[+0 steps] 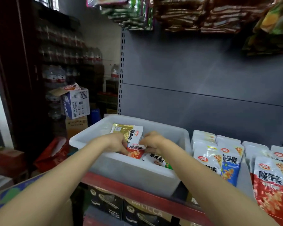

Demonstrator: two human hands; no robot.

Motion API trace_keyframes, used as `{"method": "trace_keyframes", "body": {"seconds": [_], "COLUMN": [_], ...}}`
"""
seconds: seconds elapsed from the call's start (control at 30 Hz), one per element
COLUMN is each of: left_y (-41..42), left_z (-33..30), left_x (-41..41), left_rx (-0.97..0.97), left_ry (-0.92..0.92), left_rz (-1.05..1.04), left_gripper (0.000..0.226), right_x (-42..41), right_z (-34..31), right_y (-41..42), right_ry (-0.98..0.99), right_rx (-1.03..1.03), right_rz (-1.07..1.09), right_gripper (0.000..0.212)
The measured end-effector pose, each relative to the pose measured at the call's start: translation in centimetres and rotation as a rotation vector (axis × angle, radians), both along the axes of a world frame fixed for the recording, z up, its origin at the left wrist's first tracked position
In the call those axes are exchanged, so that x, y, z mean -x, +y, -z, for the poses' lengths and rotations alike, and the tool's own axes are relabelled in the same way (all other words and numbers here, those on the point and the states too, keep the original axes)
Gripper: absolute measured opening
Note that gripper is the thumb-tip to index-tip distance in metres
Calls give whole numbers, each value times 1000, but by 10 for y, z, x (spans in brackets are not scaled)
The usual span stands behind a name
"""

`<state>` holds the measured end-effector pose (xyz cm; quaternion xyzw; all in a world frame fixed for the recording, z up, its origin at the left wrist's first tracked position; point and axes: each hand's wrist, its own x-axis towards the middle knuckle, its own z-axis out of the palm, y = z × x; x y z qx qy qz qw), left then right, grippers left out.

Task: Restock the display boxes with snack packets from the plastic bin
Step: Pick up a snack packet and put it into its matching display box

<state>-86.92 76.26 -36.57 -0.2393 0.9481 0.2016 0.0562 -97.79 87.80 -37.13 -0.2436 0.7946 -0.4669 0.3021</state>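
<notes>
Snack packets sit loose in the translucent plastic bin on the shelf, left of the display boxes. Both hands reach over the bin's near wall. Left hand grip: fingers curled down, pinching the red-and-white packet at its left edge. Right hand grip: fingers curled onto the same packet's top right corner. Gold-and-white packet lies flat just behind the hands, toward the bin's back wall. Green-and-white packet lies under and right of the red one. Display boxes hold upright rows: blue packets, red packets further right. Grey shelf back panel behind. Hanging snack bags overhead, blurred. Cartons and bottled water stacked far left.
</notes>
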Motion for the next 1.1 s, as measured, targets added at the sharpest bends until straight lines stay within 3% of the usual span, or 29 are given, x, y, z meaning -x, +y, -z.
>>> {"method": "trace_keyframes", "body": {"seconds": [0.1,0.23,0.37,0.53,0.63,0.8,0.97,1.1], "left_y": [-2,6,24,65,99,168,234,273], "left_z": [1,-2,-17,-41,-52,-59,-52,-38], "left_x": [1,-4,-6,3,13,42,82,106], "left_rx": [-140,-248,-341,-358,-379,-400,-298,-267], "left_ry": [87,304,637,868,903,908,814,758], "left_rz": [-19,-65,-76,13,75,220,383,464], "left_gripper": [51,57,53,56,57,64,89,108], "right_x": [5,3,-2,-7,-8,1,25,40], "right_z": [7,-2,-27,-42,-48,-52,-50,-45], "right_y": [-7,-4,18,68,108,195,266,307], "right_ry": [-129,-112,90,293,358,422,484,590], "right_rx": [121,255,413,592,644,694,563,450], "right_rz": [70,79,79,137,164,214,326,382], "right_gripper": [39,38,47,50,62,63,83,81]}}
